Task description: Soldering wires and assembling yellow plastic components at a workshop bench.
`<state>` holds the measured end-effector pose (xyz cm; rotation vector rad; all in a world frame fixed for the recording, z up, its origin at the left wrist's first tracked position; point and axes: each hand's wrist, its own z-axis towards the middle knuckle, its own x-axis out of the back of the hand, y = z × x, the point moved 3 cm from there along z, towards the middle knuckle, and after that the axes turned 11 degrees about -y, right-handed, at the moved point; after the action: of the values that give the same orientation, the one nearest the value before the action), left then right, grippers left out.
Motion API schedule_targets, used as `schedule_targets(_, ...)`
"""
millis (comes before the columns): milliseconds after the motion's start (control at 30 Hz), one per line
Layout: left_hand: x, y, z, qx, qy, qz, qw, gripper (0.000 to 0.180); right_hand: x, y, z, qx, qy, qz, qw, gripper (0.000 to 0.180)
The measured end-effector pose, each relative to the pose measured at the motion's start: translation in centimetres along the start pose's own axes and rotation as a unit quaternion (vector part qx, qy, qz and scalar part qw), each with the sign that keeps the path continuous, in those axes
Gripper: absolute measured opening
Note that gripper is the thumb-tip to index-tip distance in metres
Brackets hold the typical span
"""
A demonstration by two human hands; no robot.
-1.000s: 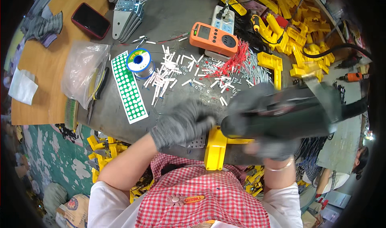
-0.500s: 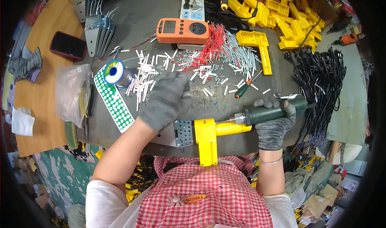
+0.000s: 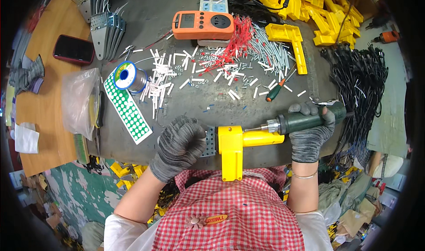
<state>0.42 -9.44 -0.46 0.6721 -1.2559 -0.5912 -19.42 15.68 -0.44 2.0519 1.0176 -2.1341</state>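
My left hand (image 3: pixel 179 147), in a grey knit glove, is curled closed over the left part of a perforated metal plate (image 3: pixel 210 141). Whatever its fingers hold is hidden. The plate meets a yellow pistol-shaped plastic housing (image 3: pixel 231 151) at the table's near edge. In my right hand (image 3: pixel 310 138), gloved with bare fingertips, lies a dark green electric screwdriver (image 3: pixel 294 121). Its bit points left, by the top of the housing. Beyond my hands lie white sleeve pieces (image 3: pixel 161 74), small nuts (image 3: pixel 199 81) and red-tipped wires (image 3: pixel 239 34).
A solder spool (image 3: pixel 141 80) stands on a green-dotted sheet (image 3: pixel 138 126) at left. An orange meter (image 3: pixel 203 25) sits at the back. Long screws (image 3: pixel 272 47), a hand screwdriver (image 3: pixel 275 91), yellow housings (image 3: pixel 327 23) and black cables (image 3: pixel 361 83) lie to the right.
My left hand has come back from the small parts towards me and curled over the metal plate. The electric screwdriver stays in my right hand beside the housing. The whole view has shifted slightly.
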Motion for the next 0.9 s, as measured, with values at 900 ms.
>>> schedule_targets(900,-0.3,-0.4,0.1,0.033,-0.029,-0.056,0.997,0.021,-2.7,1.4,-0.7,0.010,-0.053,0.002,0.999,0.039)
